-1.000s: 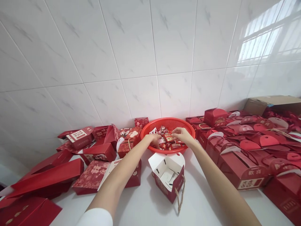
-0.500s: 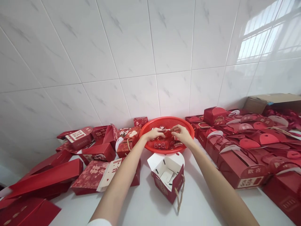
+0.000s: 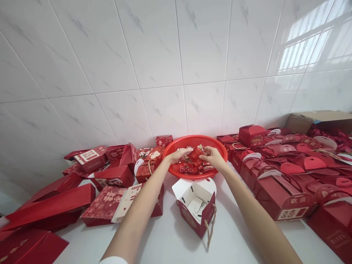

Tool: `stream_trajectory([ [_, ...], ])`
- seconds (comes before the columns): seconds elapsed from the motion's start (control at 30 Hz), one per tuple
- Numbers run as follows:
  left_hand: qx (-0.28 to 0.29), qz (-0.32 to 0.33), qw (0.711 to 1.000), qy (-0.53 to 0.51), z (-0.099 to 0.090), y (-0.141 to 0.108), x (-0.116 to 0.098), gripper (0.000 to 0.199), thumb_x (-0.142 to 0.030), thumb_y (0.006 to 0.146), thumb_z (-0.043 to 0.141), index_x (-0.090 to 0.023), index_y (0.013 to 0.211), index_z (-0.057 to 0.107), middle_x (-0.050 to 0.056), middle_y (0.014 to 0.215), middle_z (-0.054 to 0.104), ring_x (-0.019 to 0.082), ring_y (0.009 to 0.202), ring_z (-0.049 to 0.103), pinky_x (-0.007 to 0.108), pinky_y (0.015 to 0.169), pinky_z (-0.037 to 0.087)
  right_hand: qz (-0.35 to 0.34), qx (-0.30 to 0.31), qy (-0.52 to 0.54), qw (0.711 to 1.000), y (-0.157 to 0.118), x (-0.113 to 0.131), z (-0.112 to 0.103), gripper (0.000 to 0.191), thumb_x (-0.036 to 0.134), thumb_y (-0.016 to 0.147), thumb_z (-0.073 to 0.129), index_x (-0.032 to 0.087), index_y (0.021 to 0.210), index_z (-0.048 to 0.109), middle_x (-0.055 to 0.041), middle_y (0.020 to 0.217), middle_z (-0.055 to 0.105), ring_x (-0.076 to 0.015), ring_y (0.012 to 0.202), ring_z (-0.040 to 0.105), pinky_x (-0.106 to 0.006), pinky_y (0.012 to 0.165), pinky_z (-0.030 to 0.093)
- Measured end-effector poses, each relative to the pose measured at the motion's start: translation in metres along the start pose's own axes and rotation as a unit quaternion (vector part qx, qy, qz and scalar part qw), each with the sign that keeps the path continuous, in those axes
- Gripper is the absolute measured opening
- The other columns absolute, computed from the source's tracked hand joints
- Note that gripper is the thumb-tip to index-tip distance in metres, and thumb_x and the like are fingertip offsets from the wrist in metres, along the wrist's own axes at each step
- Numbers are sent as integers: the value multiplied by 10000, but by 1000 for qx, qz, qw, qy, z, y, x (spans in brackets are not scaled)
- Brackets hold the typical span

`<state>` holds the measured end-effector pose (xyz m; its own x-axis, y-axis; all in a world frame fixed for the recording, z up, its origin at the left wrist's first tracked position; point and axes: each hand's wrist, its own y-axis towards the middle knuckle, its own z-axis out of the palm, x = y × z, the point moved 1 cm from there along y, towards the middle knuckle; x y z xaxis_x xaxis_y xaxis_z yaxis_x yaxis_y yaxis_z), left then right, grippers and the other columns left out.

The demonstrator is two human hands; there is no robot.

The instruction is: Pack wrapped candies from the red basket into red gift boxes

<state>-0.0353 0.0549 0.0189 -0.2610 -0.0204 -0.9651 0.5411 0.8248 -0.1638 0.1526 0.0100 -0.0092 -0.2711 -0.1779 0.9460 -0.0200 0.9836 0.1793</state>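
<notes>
Both my hands are inside a round red plastic basket [image 3: 172, 146] that holds red-wrapped sweets [image 3: 187, 168]. My left hand [image 3: 176, 156] is over the basket's left part, fingers stretched out and apart from the thumb. My right hand [image 3: 213, 157] is on the other side, its fingertips closed on a shiny red sweet packet [image 3: 197, 151] above the pile. In front of the basket stands a dark red gift box [image 3: 192, 220], its white-lined flaps open and a twisted rope handle [image 3: 209, 231] hanging at its right side. White folded card shows inside it.
Closed red gift boxes [image 3: 284, 194] crowd the right side in rows. More red boxes [image 3: 107, 203] lie loosely on the left. A cardboard carton [image 3: 302, 123] is at the back right. Behind the white table [image 3: 170, 242] rises a tiled wall [image 3: 159, 55].
My hands have moved slightly apart, the left one opening. The red packet between them has tilted up near my right fingers. The open gift box has not moved.
</notes>
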Motion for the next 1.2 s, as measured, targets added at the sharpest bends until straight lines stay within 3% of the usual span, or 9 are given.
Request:
stream_trajectory([
  [0.2,-16,6,1000,-17,-2,1,1,361,-451,720,806,-157,703,597,-53,508,500,117,530,537,258,596,476,6,-42,24,999,1,-2,-1,368,264,693,747,157,1020,617,45,632,576,-162,599,596,-304,607,500],
  [0.3,-34,8,999,-11,-5,3,4,326,-404,720,832,-145,731,633,-28,536,572,121,546,543,249,578,458,4,-60,36,998,0,-2,-1,413,269,685,756,160,1061,627,25,648,618,-180,626,627,-316,617,517],
  [0.53,-84,-10,996,-10,-12,13,15,376,-529,832,702,-158,781,676,31,717,711,157,687,651,257,657,498,-32,-118,45,991,2,-6,-3,243,315,640,763,198,799,622,-31,754,672,-217,721,660,-349,684,533],
  [0.67,-22,-47,998,-22,-10,10,13,615,-724,829,579,-128,861,724,117,769,752,221,704,705,336,723,549,-64,-109,38,991,2,-6,-3,182,234,603,732,213,668,563,-30,792,679,-217,741,656,-354,698,537],
  [0.73,20,-47,998,-28,-8,7,11,637,-742,762,649,-126,899,733,121,776,757,235,709,716,356,741,558,-75,-87,37,993,1,-4,-2,142,182,591,694,211,642,565,-42,853,706,-219,777,672,-354,729,543],
  [0.87,20,13,1000,-19,-9,3,9,574,-520,592,897,-138,991,741,72,876,759,195,758,706,313,758,536,-81,-41,39,995,0,-3,1,93,132,579,645,196,624,594,-80,1082,722,-228,864,704,-343,758,546],
  [0.97,-4,60,998,-7,-11,4,10,641,-369,503,956,-151,1065,739,52,945,752,159,757,674,277,729,504,-77,-48,44,995,0,-3,1,138,208,633,669,206,760,616,-88,1130,699,-222,833,700,-346,705,540],
  [1.07,-4,100,995,12,-12,5,11,614,-323,497,950,-156,1054,752,55,983,754,179,827,675,276,754,498,-68,-71,49,994,1,-3,-1,288,358,667,731,216,885,608,-87,1022,699,-232,839,677,-363,708,533],
  [1.2,-19,125,990,64,-14,5,12,571,-322,517,934,-143,1033,767,57,929,760,212,858,684,293,771,505,-58,-27,64,996,0,1,0,345,490,632,767,207,721,591,-41,710,675,-205,667,633,-343,625,508],
])
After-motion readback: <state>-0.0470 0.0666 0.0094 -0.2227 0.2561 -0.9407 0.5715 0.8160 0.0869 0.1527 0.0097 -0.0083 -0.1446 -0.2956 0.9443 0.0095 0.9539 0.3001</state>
